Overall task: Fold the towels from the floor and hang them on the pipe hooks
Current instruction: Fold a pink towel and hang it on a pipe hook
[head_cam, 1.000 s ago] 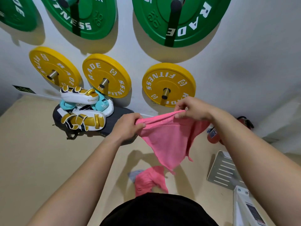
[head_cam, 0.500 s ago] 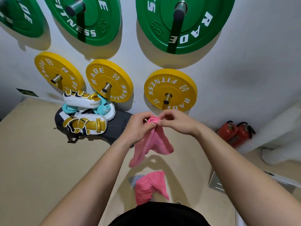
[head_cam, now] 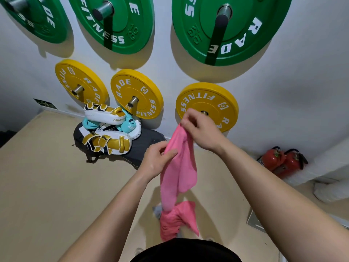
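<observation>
Up high, both hands (right hand [head_cam: 200,130], left hand [head_cam: 157,160]) pinch pink towel [head_cam: 178,173].

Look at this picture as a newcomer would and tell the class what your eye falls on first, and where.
First, the pink towel hanging at centre, pinched at its top by the right hand and gripped lower by the left hand. Next, the big green weight plates on pegs along the top of the wall, with yellow plates below them.
</observation>
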### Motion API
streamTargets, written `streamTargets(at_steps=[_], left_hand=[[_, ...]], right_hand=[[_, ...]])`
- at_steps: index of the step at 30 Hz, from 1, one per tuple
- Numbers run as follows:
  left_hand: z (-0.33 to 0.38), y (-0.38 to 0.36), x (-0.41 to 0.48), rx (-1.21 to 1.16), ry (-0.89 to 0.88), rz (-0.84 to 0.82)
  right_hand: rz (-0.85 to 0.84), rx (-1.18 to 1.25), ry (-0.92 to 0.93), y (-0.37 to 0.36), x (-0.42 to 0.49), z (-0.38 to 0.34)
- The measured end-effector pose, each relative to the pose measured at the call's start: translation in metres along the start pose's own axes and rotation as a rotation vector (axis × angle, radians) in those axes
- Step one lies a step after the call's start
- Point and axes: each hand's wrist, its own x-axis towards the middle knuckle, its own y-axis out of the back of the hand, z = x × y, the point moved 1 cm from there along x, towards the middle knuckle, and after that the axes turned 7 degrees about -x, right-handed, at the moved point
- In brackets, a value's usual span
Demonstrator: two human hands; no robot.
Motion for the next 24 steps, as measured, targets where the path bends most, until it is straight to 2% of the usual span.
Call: streamTargets(at_steps=[3, 7, 10, 14, 16, 20, 24], left_hand=[[-0.015, 0.004, -0.009, -0.108, 0.076, 0.009], [-0.024, 0.014, -0.016, -0.14, 0.098, 0.027], [-0.017, 0.018, -0.014, -0.128, 0.064, 0.018], [0.004, 0.007, -0.009, -0.052, -0.006, -0.057], [0.011, 0.0, -0.007, 0.032, -0.042, -0.071], [0.018, -0.004, -0.01, 0.116, -0.064, -0.057], [0.011, 0.002, -0.018, 0.092, -0.039, -0.031]], right_hand=[[0.2, 0.013, -0.058, 0.02, 0.005, 0.011], [0.3, -0.065, -0.227, 0.036, -0.003, 0.039], [0.185, -0.146, -0.311, 0.031, -0.017, 0.052], [-0.189, -0.113, -0.227, 0.002, -0.036, 0.041], [-0.29, -0.1, -0.189, -0.015, -0.042, 0.034], [-0.329, -0.15, -0.127, -0.035, -0.046, 0.034], [-0.247, -0.086, -0.107, -0.029, -0.041, 0.037]])
